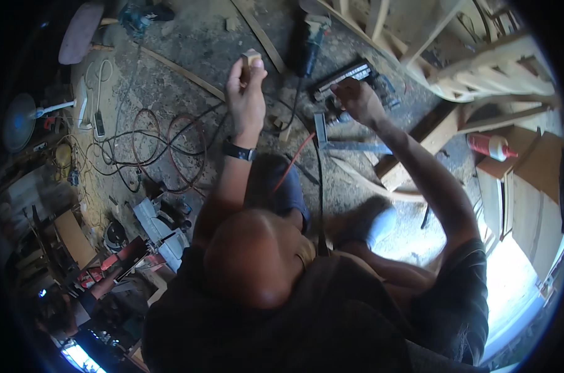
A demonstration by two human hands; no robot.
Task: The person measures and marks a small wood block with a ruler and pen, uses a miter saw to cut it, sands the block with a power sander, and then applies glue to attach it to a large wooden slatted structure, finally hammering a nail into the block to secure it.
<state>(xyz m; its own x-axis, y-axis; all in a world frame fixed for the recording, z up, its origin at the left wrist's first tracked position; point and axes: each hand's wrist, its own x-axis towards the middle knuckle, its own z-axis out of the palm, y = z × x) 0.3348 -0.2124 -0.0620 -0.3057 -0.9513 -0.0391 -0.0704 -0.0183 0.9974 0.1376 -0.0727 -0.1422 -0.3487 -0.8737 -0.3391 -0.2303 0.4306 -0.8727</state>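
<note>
My left hand [246,93] is raised over the floor and pinches a small pale wooden block [251,58] between thumb and fingers. A black watch [239,150] sits on that wrist. My right hand [358,101] reaches further right and is closed around the handle of a black nailer-like power tool [347,76] that lies on the dusty floor. The two hands are about a forearm's width apart. Part of the tool is hidden under my right hand.
Red and black cables [164,146] loop over the floor at left, next to a white power strip [98,118]. A dark grinder [310,40] lies at top. Pale wooden chair frames [474,68] stand at upper right, with a thick plank [418,146] and a red-white bottle [490,146].
</note>
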